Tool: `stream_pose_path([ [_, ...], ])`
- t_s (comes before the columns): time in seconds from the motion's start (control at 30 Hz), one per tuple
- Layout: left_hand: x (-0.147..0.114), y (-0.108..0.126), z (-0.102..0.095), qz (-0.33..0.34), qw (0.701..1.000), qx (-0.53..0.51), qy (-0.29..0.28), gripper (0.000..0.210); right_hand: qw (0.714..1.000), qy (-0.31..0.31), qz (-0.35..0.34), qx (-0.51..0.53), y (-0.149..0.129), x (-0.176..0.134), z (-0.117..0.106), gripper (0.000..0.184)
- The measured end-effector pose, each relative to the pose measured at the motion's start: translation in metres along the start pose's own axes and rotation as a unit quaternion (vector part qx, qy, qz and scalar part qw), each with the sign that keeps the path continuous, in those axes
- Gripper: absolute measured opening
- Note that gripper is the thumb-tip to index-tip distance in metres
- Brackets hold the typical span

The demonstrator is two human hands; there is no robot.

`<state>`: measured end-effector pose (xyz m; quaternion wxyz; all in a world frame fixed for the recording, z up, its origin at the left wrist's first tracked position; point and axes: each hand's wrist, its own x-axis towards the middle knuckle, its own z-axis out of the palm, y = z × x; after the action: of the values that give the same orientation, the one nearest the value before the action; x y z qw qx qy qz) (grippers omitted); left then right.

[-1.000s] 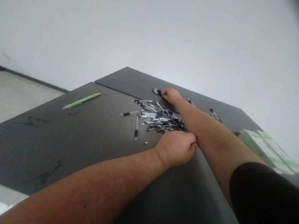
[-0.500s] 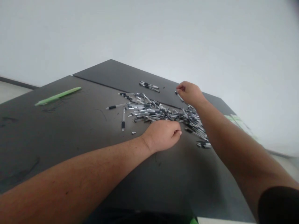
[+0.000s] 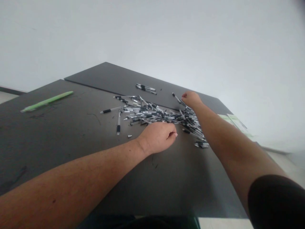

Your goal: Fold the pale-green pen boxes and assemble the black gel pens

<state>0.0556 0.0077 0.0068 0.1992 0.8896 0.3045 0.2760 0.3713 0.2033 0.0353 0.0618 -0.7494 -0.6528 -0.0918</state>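
A loose heap of clear pens with black grips (image 3: 152,112) spreads over the dark table. My left hand (image 3: 158,136) rests at the heap's near edge, fingers curled and thumb pressed in; whatever it may hold is hidden. Beyond the heap's far right side, my right hand (image 3: 192,99) is closed, its fingertips pinched together, with their contents too small or hidden to make out. Just left of those fingertips lies a single pen (image 3: 176,97), apart from them. A small pen tip (image 3: 129,136) lies left of my left hand.
Several pens (image 3: 145,88) lie together farther back, near a tiny dark piece (image 3: 161,89). At the left is a large light-green pen-shaped object (image 3: 47,101). Pale green-and-white sheets (image 3: 234,124) show beyond my right forearm. A seam crosses the table (image 3: 95,74), and a white wall stands behind.
My right hand has moved right and slightly nearer, away from the single pen's end. The left hand keeps its closed pose. The whole view has shifted a little.
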Motion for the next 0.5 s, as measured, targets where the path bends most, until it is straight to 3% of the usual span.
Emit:
stream_pose_path([
  [0.37,0.0,0.001,-0.001,-0.004,1.0,-0.015,-0.027,0.022,0.998,-0.048,0.015,-0.045,-0.027,0.041,0.034,0.032],
  [0.5,0.0,0.001,-0.001,0.003,1.0,-0.02,-0.021,0.023,0.998,-0.055,-0.019,-0.039,-0.028,0.043,0.038,0.033],
])
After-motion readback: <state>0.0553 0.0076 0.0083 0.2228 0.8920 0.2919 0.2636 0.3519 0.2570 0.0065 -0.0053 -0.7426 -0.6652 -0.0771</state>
